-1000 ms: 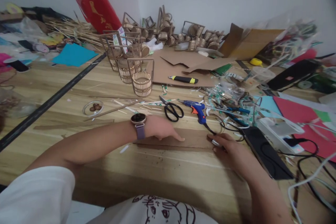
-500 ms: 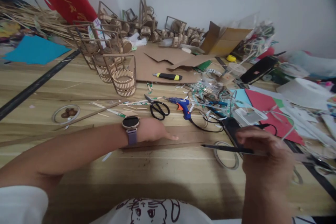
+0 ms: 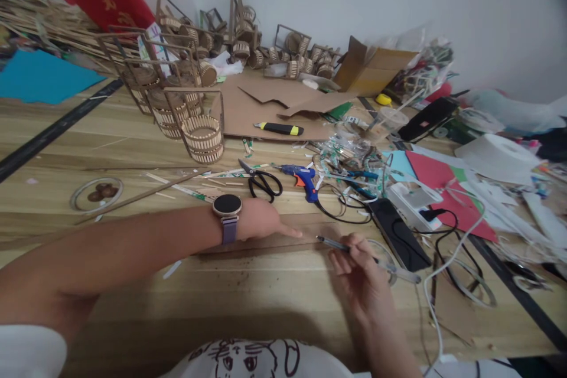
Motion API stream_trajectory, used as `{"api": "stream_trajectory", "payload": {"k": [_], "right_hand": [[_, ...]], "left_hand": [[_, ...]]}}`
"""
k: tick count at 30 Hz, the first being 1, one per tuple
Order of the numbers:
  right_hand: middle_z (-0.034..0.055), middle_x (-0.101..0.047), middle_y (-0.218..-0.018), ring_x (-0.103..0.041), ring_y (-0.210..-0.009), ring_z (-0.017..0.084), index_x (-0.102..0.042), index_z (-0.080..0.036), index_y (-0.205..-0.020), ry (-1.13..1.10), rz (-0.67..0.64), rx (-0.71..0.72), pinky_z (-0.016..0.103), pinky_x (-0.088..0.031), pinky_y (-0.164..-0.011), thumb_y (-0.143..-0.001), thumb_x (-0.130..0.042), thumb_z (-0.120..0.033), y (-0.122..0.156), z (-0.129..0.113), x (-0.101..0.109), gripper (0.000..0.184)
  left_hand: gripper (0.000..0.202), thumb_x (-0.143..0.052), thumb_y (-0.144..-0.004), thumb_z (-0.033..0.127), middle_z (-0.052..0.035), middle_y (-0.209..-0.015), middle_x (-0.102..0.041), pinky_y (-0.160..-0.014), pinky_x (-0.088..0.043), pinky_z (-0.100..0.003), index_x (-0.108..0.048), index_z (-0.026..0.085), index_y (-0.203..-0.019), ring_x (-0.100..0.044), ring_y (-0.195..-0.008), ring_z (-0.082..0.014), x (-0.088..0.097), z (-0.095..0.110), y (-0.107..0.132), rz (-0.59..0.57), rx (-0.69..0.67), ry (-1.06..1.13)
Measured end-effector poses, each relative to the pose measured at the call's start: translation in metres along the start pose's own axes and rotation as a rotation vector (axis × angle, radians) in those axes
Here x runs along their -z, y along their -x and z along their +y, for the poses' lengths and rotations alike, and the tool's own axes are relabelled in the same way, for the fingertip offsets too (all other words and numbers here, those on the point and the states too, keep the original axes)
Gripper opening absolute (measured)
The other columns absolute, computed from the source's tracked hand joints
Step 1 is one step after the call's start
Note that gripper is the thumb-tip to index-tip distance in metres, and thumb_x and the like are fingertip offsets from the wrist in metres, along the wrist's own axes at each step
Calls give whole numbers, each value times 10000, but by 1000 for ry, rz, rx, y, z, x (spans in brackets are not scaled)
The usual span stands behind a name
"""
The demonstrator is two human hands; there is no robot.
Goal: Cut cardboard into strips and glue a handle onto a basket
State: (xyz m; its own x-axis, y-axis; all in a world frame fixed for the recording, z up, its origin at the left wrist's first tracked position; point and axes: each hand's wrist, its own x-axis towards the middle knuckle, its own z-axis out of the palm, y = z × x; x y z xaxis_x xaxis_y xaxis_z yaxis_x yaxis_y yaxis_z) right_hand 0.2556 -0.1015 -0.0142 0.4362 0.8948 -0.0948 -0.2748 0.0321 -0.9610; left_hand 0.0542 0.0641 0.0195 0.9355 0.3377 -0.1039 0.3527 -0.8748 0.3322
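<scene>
My left hand (image 3: 259, 220), wearing a watch, lies flat on a brown cardboard strip (image 3: 283, 243) on the table. One finger is stretched to the right; the others are mostly hidden behind the hand and wrist. A dark, slim pen (image 3: 334, 243) is held in my right hand (image 3: 361, 274), its tip close to the left fingertip and above the strip. Just beyond the left hand are black-handled scissors (image 3: 264, 184) and a blue glue gun (image 3: 301, 177).
Small wooden-slat buckets with frames (image 3: 202, 139) stand at the back left. A yellow-black utility knife (image 3: 279, 129) lies on cardboard. To the right are a phone (image 3: 401, 233), a white power strip (image 3: 414, 204) with cables, and red paper (image 3: 443, 189). A tape ring (image 3: 75, 195) surrounds brown balls.
My right hand has moved left with the pen, bringing the tip near the left fingertip. The left hand stays on the cardboard strip. The view has shifted slightly.
</scene>
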Motion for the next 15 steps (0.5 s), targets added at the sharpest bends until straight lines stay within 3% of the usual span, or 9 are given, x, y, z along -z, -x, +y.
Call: {"api": "stream_trajectory", "payload": {"k": [3,5,9,15], "right_hand": [[-11,-624,-644,-610,-636,178,-704,-259,-863,240,-123,-7,312,-509,-649,-809,-715,-481,9,13,-5,229],[30,-707,-725,-661,-741,215,-718,-240,-851,442,-181,-11,329,-522,-706,-826,-687,-469,14,18,-10,232],[17,-702,-702,-604,-618,183,-683,-229,-781,646,-180,-1,272,-476,-562,-798,-665,-421,17,18,-26,193],[19,-674,-656,-575,-585,175,-648,-222,-729,675,-163,85,260,-458,-524,-789,-638,-396,16,14,-46,184]], "left_hand": [[633,-576,-888,-11,46,-545,-608,-562,-306,-254,-644,408,-1357,-409,-454,-140,3,2,0,-125,-73,-37],[702,-534,-887,-54,42,-567,-622,-571,-307,-251,-607,429,-1390,-414,-458,-134,6,4,0,-155,-88,-56],[782,-512,-879,-84,21,-654,-687,-553,-284,-243,-515,430,-1467,-474,-494,-134,11,8,1,-191,-99,-170],[714,-513,-926,-21,15,-677,-710,-526,-284,-223,-498,432,-1477,-504,-474,-126,12,11,-3,-229,-101,-228]]}}
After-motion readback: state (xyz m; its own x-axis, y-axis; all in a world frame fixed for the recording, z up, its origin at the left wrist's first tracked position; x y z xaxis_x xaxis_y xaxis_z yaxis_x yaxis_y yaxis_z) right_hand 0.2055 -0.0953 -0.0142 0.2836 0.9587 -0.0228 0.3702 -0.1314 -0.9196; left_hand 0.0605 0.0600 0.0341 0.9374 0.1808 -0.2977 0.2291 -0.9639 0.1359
